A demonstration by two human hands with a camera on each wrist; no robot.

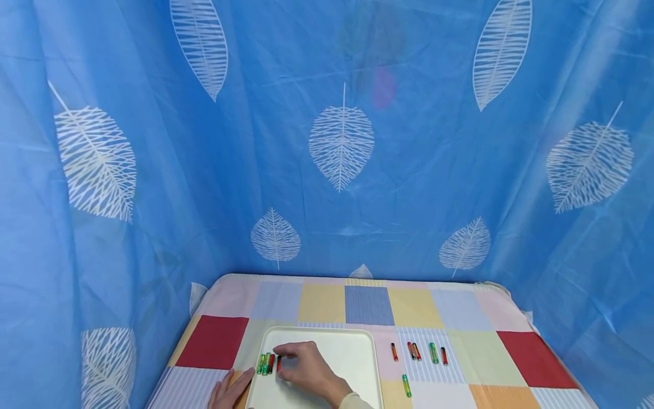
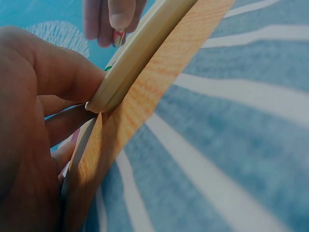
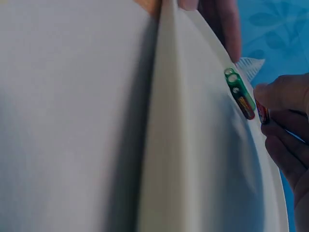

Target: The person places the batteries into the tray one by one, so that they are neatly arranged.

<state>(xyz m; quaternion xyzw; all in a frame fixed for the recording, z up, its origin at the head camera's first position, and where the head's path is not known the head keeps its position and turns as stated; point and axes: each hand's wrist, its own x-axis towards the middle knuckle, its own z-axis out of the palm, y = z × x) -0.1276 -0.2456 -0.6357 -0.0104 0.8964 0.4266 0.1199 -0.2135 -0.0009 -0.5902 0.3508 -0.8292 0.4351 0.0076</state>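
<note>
My right hand point(image 1: 311, 369) pinches a red and black battery point(image 1: 279, 363) between thumb and fingers, over the left part of a cream tray point(image 1: 347, 341). Just left of it in the tray, green batteries point(image 1: 264, 364) and a red and black one lie side by side; the right wrist view shows this row point(image 3: 239, 94) close to the pinched battery point(image 3: 262, 112). My left hand point(image 1: 231, 391) rests at the tray's left edge, its thumb touching the rim point(image 2: 130, 60) and its fingers extended. Whether the pinched battery touches the tray floor, I cannot tell.
Right of the tray, several batteries lie on the patchwork tablecloth point(image 1: 490, 358): red and black ones point(image 1: 414, 351), a green one point(image 1: 434, 353), and another green one point(image 1: 406, 385) nearer the front. A blue leaf-patterned curtain point(image 1: 409, 199) surrounds the table's back and sides.
</note>
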